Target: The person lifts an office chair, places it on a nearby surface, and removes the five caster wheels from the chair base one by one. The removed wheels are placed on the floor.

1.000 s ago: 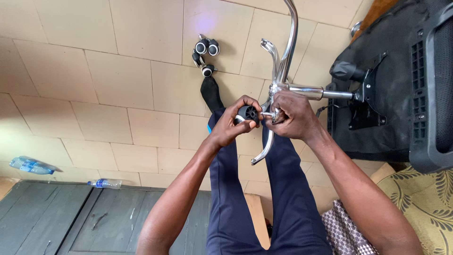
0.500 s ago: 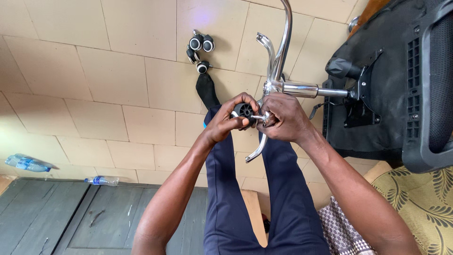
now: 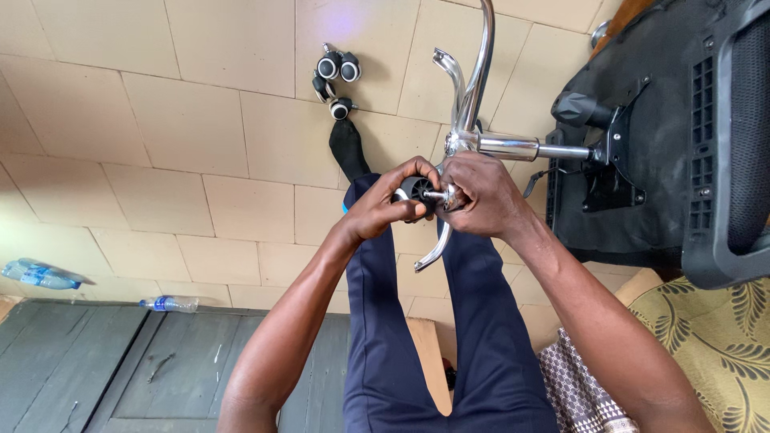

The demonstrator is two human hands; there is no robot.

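Left hand (image 3: 377, 210) grasps the black caster wheel (image 3: 417, 190), stem pointing at the chrome chair-base leg (image 3: 439, 240) clenched in right hand (image 3: 481, 196); keep stem square, press firmly.

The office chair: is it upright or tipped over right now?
Tipped over. The office chair lies on its side on the tiled floor, its chrome base pointing sideways.

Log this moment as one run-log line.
left hand: grips black caster wheel | right hand: holds chrome chair base leg | spare casters: on tiled floor
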